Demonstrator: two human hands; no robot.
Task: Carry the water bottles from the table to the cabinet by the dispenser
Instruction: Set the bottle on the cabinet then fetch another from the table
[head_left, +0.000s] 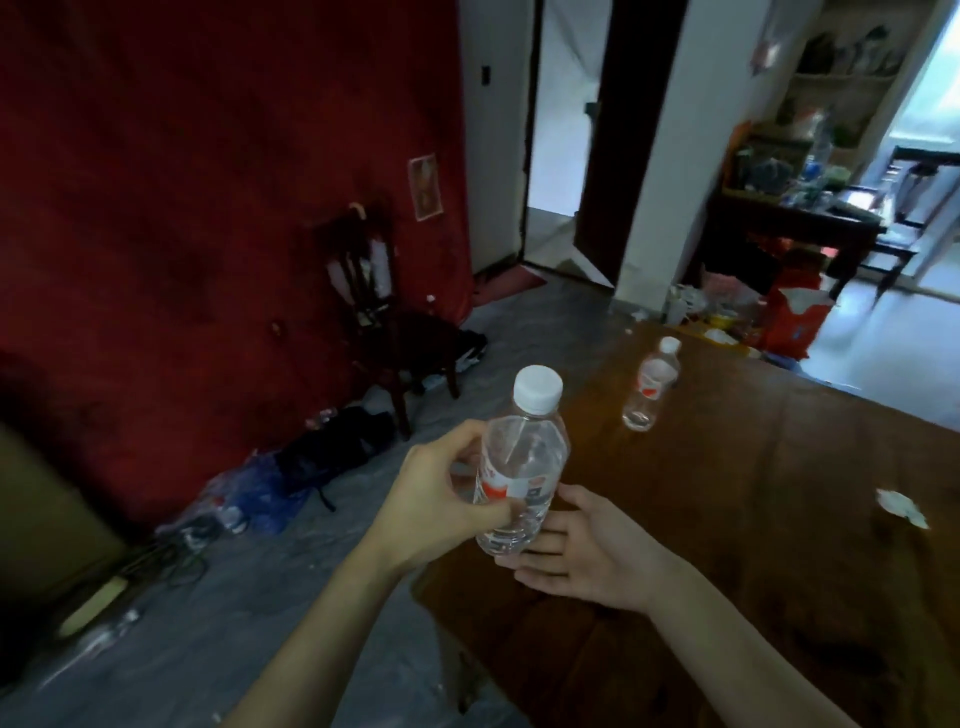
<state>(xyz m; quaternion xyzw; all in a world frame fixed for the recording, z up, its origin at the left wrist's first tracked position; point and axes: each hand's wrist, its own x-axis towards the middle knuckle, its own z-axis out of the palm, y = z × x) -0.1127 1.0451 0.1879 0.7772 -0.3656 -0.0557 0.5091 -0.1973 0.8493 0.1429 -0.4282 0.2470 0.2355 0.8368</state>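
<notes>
My left hand (434, 493) grips a clear water bottle (522, 457) with a white cap and a red-and-white label, holding it upright above the near left corner of the brown wooden table (753, 519). My right hand (587, 551) lies open, palm up, just under and to the right of the bottle's base. A second, similar water bottle (652, 384) stands upright farther back on the table. The cabinet and the dispenser do not show in this view.
A dark wooden chair (387, 317) stands against the red wall at left, with bags (311, 462) and clutter on the grey floor. A crumpled scrap (901, 508) lies on the table at right. An open doorway (558, 135) is ahead; a cluttered desk (800, 218) stands at the far right.
</notes>
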